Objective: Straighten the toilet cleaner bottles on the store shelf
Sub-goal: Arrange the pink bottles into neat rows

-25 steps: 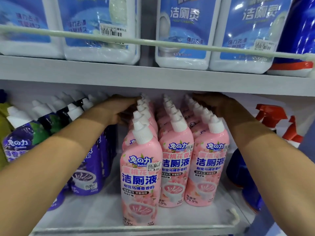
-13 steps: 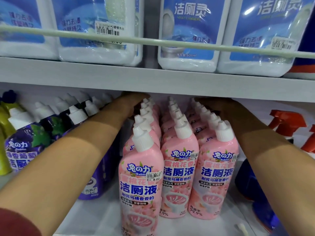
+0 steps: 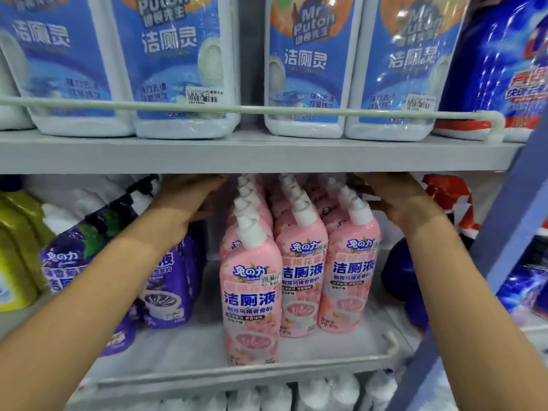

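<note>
Both hands reach far back on the middle shelf (image 3: 184,345), one on each side of the pink toilet cleaner bottles (image 3: 302,277). The left hand (image 3: 189,197) has its fingers stretched out towards the left row, holding nothing that I can see. The right hand (image 3: 397,200) lies against the far end of the right row. Its fingertips are lost in shadow behind the caps, so I cannot tell whether they press flat or curl round a bottle.

The pink bottles stand in three rows running from near to far, packed cap to cap. The front left bottle (image 3: 250,292) stands nearer the shelf's edge than the other two front bottles.

The main risk, as I judge it, is a domino fall. The bottles are tall and narrow, so a hard squeeze or a forward pull at the far end could tip the rows towards the near edge. The front left bottle would go first, and the front lip looks low.

The left forearm passes close over the purple bottles (image 3: 166,280), which already lean, and a sideways sweep could knock them down. The right forearm runs near a dark blue bottle (image 3: 400,271) and red trigger sprayers (image 3: 444,200). The upper shelf (image 3: 237,155) sits close above both hands, leaving little room to lift.
</note>
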Demonstrator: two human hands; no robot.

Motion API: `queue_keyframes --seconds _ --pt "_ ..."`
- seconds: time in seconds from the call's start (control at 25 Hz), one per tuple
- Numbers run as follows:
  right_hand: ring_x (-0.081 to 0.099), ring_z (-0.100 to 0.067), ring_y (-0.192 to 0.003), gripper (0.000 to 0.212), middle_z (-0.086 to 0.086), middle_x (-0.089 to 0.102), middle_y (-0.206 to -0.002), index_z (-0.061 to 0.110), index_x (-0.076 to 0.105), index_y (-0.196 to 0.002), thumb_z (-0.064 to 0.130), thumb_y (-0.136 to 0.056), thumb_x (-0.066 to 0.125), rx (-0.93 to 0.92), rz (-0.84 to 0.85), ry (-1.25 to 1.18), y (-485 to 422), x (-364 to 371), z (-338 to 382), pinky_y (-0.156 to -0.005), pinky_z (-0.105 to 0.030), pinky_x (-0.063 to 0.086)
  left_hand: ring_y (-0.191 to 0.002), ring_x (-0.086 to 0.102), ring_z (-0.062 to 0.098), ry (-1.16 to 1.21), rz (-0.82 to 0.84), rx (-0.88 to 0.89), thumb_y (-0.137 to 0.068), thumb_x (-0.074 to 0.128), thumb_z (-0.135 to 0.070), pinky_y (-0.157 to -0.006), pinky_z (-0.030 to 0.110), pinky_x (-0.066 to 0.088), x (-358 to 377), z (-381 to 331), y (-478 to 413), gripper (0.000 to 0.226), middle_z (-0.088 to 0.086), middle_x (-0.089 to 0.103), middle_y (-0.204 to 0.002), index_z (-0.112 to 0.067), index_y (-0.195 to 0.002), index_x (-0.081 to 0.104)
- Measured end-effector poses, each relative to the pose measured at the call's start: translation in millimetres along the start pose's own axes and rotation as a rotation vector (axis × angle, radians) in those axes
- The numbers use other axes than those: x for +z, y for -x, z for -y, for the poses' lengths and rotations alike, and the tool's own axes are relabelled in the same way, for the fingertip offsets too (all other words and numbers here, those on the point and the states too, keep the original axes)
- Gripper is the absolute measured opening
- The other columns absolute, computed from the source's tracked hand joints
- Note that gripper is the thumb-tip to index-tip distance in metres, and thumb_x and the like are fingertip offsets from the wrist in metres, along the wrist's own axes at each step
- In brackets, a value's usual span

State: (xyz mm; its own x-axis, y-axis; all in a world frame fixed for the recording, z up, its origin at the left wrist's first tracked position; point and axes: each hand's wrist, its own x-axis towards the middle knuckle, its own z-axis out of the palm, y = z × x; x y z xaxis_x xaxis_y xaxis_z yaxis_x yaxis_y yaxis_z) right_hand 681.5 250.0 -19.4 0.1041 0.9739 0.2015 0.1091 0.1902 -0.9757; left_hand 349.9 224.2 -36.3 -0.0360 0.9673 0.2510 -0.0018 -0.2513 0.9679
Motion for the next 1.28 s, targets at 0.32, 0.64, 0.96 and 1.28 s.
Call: queue_keyframes --seconds 0.32,0.64,0.96,1.28 --pt "0.073 -0.018 -0.096 0.034 -0.001 0.076 -0.106 0.013 0.069 -0.119 0.028 -0.089 0.077 -0.069 -0.138 0.229 109 9 -17 -0.079 -0.033 0.060 -0.092 0.074 0.027 -0.165 0.126 0.020 -0.078 0.084 -0.027 -0.083 0.053 0.061 -1 11 110 0.035 0.006 0.076 -0.105 -0.020 -0.110 0.074" --pt "0.067 -0.015 -0.091 0.020 -0.001 0.071 -0.103 0.017 0.063 -0.109 0.019 -0.092 0.074 -0.114 -0.114 0.246 119 13 -10 -0.087 -0.038 0.059 -0.085 0.070 0.023 -0.216 0.099 0.080 -0.079 0.085 -0.020 -0.067 0.030 0.054 4 35 115 0.037 0.010 0.072 -0.099 -0.024 -0.113 0.073" --pt "0.066 -0.017 -0.117 0.060 -0.001 0.069 -0.128 0.016 0.057 -0.141 0.037 -0.088 0.076 -0.116 -0.035 0.267 144 -20 -32 -0.097 -0.051 0.057 -0.100 0.073 0.021 -0.225 -0.001 -0.008 -0.079 0.084 -0.016 -0.078 0.033 0.062 6 23 149 0.057 0.006 0.071 -0.116 -0.018 -0.132 0.063" --pt "0.069 -0.010 -0.113 0.046 0.008 0.070 -0.126 0.027 0.061 -0.137 0.027 -0.092 0.071 0.046 0.275 0.085 252 20 -76 -0.086 -0.040 0.063 -0.116 0.067 0.015 -0.130 -0.070 -0.116 -0.070 0.082 -0.020 -0.097 0.039 0.054 -60 63 275 0.068 0.000 0.069 -0.128 -0.029 -0.133 0.061"
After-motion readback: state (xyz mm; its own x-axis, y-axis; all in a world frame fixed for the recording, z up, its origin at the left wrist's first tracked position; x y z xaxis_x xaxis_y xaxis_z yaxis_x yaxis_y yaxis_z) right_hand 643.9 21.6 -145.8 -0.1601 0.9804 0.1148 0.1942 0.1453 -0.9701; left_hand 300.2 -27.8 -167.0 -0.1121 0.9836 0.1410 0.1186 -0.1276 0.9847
